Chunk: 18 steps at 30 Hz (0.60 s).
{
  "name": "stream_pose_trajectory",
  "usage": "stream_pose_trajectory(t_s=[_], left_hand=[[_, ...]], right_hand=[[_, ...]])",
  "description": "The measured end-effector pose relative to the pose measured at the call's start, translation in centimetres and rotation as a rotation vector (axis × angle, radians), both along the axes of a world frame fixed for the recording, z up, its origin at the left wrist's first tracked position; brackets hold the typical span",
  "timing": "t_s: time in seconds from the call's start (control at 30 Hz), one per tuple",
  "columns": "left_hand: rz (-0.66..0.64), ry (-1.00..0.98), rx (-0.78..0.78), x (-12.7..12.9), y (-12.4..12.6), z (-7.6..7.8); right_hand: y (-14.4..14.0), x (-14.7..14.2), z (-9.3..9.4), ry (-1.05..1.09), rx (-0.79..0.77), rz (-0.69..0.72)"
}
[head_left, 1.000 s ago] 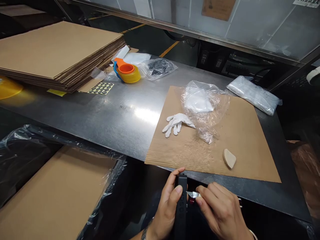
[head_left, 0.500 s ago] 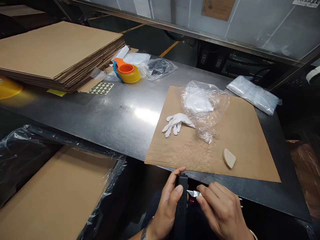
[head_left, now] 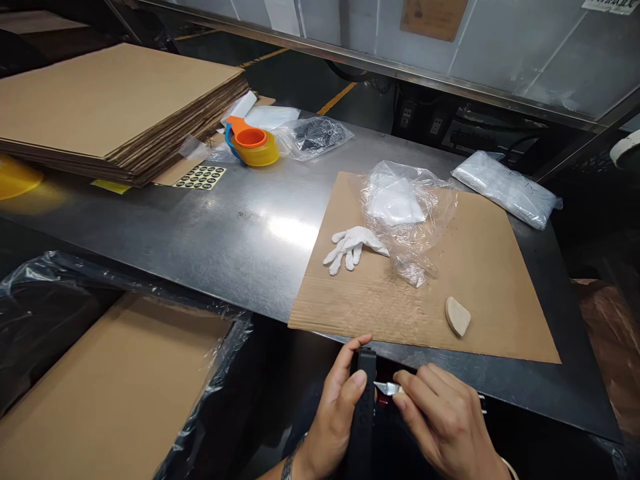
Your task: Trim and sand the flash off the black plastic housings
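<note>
My left hand (head_left: 336,413) is closed around a long black part (head_left: 367,400) with raised lettering on its face, the thumb pressed on its front and the index finger by its top end. My right hand (head_left: 445,417) pinches a craft knife (head_left: 387,388), its blade tip at the right edge of the black part; whether it touches I cannot tell. Both hands are just in front of the table edge. Beyond them a cardboard sheet (head_left: 490,267) carries a beige wedge-shaped block (head_left: 457,317), a white glove (head_left: 354,248) and a crumpled clear plastic bag (head_left: 415,230) around something white.
On the metal table (head_left: 215,233) are a stack of cardboard (head_left: 110,100), a yellow tape roll in an orange dispenser (head_left: 253,143), a sticker sheet (head_left: 201,177), a bag of black pieces (head_left: 320,137) and a white plastic packet (head_left: 507,189). A plastic-lined carton (head_left: 115,387) stands at lower left.
The view has shifted very slightly. Both hands, the black part and the craft knife keep nearly the same position.
</note>
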<state>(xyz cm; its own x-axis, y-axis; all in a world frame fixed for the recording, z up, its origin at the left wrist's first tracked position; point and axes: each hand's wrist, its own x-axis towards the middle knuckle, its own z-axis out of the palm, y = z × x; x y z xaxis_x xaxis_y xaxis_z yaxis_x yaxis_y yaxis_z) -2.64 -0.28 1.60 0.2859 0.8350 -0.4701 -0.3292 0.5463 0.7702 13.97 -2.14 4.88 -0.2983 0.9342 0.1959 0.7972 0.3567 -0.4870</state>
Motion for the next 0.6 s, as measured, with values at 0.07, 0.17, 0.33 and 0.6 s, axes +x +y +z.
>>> stream_pose_trajectory(t_s=[0.07, 0.17, 0.33, 0.6], left_hand=[[-0.009, 0.007, 0.001, 0.02, 0.02, -0.04], [-0.023, 0.010, 0.005, 0.04, 0.10, 0.08], [-0.036, -0.008, -0.002, 0.10, 0.27, 0.46], [-0.057, -0.043, -0.031, 0.07, 0.14, 0.51]], right_hand=[[-0.04, 0.03, 0.03, 0.003, -0.005, 0.002], [-0.07, 0.05, 0.06, 0.003, -0.003, 0.000], [0.00, 0.05, -0.03, -0.011, 0.001, -0.002], [-0.06, 0.14, -0.06, -0.007, -0.018, 0.002]])
